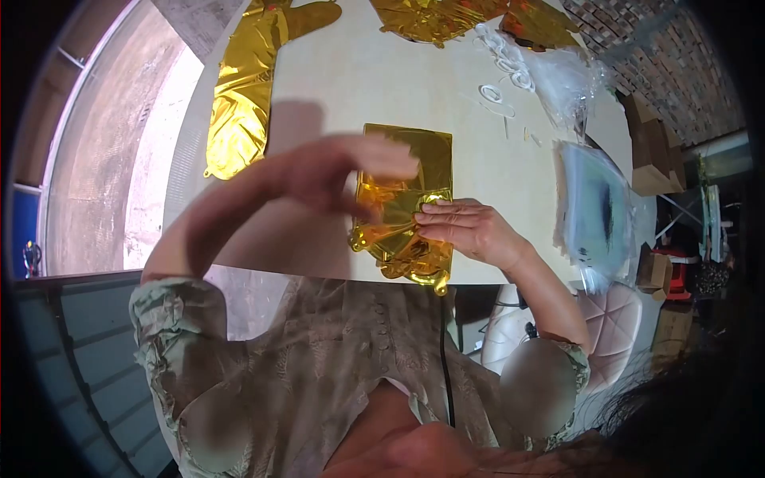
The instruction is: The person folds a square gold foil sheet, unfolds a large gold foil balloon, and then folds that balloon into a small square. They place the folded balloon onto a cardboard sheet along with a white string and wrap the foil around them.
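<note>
A gold foil balloon [430,151], deflated and folded into a rectangle, lies in front of me at the table's near edge. Its lower part is crumpled, with small tabs hanging over the edge. My right hand [470,227] is at its right side, fingers together and closed on the creased foil. Over the left part of the foil hovers my left hand [351,171], smeared by motion. Its fingers stretch to the right, with the thumb apart, and nothing shows in it. Whether it touches the foil cannot be made out.
Another flat gold foil balloon [243,103] lies at the left, and more gold foil [438,17] at the far edge. White ribbon coils [491,94] and clear plastic bags [562,80] lie far right. A stack of clear packets [594,207] sits on the right edge. Cardboard boxes [653,151] stand beyond.
</note>
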Demonstrator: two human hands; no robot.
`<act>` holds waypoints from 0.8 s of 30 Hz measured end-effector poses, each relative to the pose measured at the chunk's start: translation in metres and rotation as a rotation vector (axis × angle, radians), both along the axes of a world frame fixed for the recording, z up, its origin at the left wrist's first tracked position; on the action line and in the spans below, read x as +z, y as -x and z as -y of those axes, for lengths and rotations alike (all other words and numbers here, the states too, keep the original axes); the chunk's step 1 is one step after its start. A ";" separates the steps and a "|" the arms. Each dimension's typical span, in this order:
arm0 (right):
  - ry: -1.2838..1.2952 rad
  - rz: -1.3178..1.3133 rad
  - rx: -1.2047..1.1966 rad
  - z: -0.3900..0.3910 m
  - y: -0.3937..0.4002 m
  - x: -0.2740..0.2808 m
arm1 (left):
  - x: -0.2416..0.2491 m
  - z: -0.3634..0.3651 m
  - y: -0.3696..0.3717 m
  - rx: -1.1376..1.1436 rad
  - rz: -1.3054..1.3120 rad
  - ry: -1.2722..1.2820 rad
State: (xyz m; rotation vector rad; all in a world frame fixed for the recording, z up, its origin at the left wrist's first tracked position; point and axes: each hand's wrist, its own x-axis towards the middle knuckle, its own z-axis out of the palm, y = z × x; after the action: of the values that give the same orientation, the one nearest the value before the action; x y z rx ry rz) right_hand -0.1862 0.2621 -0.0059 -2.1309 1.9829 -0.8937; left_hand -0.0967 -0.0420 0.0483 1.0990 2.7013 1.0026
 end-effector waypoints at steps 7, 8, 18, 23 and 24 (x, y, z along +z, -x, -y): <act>0.015 0.252 0.011 0.001 0.008 -0.002 | -0.013 -0.025 -0.069 0.219 -0.038 0.154; 0.013 0.264 0.007 0.000 0.008 -0.003 | -0.019 -0.024 -0.071 0.213 -0.038 0.153; 0.005 0.236 0.020 0.000 0.008 -0.004 | -0.031 -0.004 -0.040 -0.026 -0.048 -0.315; 0.003 0.245 0.016 0.000 0.009 -0.007 | -0.041 -0.018 0.042 0.218 -0.257 0.084; -0.002 0.238 0.021 0.000 0.008 -0.004 | -0.049 -0.021 0.049 0.137 -0.332 0.219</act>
State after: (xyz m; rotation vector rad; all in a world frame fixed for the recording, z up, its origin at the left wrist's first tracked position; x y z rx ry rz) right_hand -0.1941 0.2618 -0.0098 -1.9368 1.8404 -1.0841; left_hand -0.1453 -0.0205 -0.0005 1.1397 3.0907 0.5564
